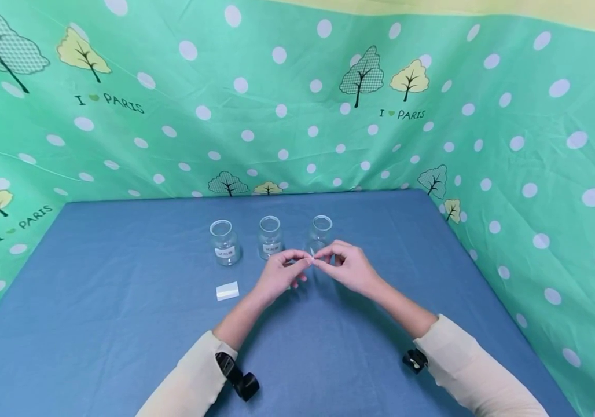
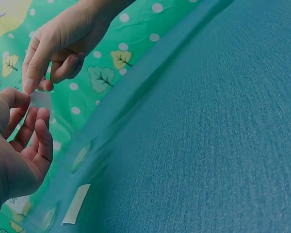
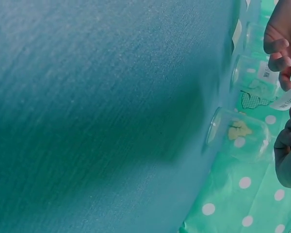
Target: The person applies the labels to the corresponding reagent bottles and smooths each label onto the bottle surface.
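Observation:
My left hand [image 1: 283, 272] and right hand [image 1: 346, 266] meet in front of the right jar [image 1: 322, 226]. Between their fingertips they pinch a small white label [image 3: 286, 100] with printed text, held up off the table. In the left wrist view, the left hand [image 2: 19, 141] grips one edge of the label [image 2: 40, 100], and the right hand's [image 2: 63, 48] fingertips are at its upper corner. The right jar is clear glass, open-topped, and shows no label in the right wrist view. The middle jar [image 1: 270, 231] and left jar [image 1: 223, 237] each carry a white printed label.
A white piece of paper [image 1: 227, 291] lies on the blue cloth-covered table [image 1: 120, 324], in front of the left jar. Green dotted curtain [image 1: 287, 104] hangs behind the table and along its sides. A black wrist camera [image 1: 237, 376] is strapped at the left sleeve.

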The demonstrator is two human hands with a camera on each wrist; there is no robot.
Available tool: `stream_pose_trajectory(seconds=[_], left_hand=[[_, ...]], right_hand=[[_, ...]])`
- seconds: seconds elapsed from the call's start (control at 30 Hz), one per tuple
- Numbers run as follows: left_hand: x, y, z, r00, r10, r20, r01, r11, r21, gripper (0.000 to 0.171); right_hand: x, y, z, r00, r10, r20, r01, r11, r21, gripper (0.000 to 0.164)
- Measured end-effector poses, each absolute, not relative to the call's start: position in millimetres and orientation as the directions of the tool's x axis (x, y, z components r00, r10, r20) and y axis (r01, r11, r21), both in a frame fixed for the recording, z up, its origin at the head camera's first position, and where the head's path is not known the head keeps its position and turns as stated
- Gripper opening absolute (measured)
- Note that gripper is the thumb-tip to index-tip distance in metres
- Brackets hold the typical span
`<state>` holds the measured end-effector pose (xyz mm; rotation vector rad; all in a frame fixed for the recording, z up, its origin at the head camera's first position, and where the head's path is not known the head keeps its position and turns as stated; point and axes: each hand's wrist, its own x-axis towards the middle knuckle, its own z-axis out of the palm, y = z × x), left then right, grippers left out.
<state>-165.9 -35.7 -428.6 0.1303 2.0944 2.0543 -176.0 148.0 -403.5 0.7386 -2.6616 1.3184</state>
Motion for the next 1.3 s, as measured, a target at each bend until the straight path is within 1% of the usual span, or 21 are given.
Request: stream_pose_trajectory(seconds=[0.2,0.43,0.73,1.07,1.23,1.3], left_hand=[[-165,-33,-429,-0.978,0.203,-0.056,-0.045,0.058,0.997,0.019],[-158,-33,-411,-0.975,0.211,-0.075,-0.061,0.07,0.996,0.016],[-166,-32,-428,-0.978,0.196,-0.075,-0.068,0.042,0.997,0.016],[-166,-32,-432,-0.983,0.173,-0.06,-0.052,0.051,0.997,0.017],[-166,-33,-432,-0.984,0.152,-0.089,-0.084,0.039,0.996,0.016],[-166,-33,-433,-0.985,0.142,-0.098,-0.094,0.037,0.995,0.015]], right_hand=[[-172,146,-400,-0.884,-0.383,0.267,-0.445,0.515,-0.733,0.011],[-174,148,-404,-0.874,-0.393,0.287,-0.465,0.502,-0.729,0.009],[-175,149,-406,-0.863,-0.387,0.325,-0.493,0.499,-0.713,0.006],[-175,152,-404,-0.887,-0.364,0.284,-0.443,0.5,-0.744,0.007],[-173,152,-400,-0.902,-0.344,0.262,-0.414,0.513,-0.752,0.006],[-168,151,-391,-0.904,-0.339,0.259,-0.409,0.516,-0.753,0.006]])
